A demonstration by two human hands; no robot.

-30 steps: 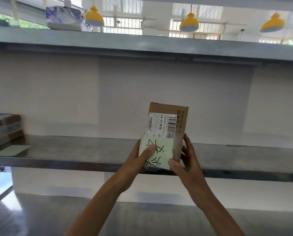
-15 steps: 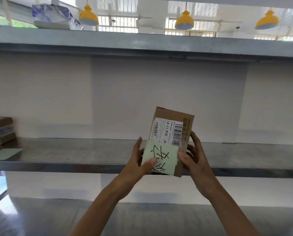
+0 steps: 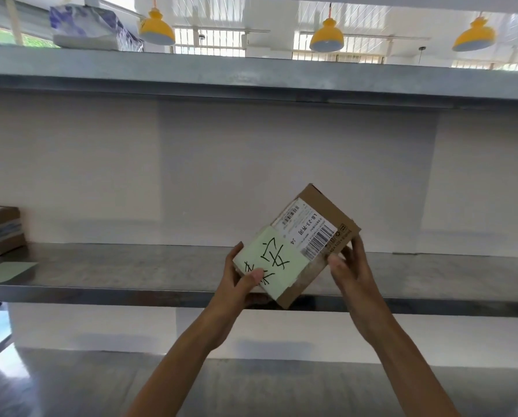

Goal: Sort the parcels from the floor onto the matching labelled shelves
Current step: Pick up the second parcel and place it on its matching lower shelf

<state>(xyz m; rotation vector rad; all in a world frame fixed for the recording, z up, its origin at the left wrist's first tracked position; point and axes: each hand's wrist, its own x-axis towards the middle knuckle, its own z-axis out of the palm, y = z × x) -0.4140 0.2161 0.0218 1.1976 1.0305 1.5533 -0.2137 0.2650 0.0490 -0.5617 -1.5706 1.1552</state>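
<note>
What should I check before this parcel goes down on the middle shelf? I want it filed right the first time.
1. Both hands hold it: ok. Left hand and right hand grip the cardboard parcel.
2. Parcel level: not ok, tilted.
3. Green handwritten note readable: not ok, left thumb covers part.
4. Landing spot on middle shelf bare: ok.
5. Shelf label matches: cannot tell; the green slip at far left is unreadable.
6. Clear of the stacked boxes: ok, well apart.
</note>
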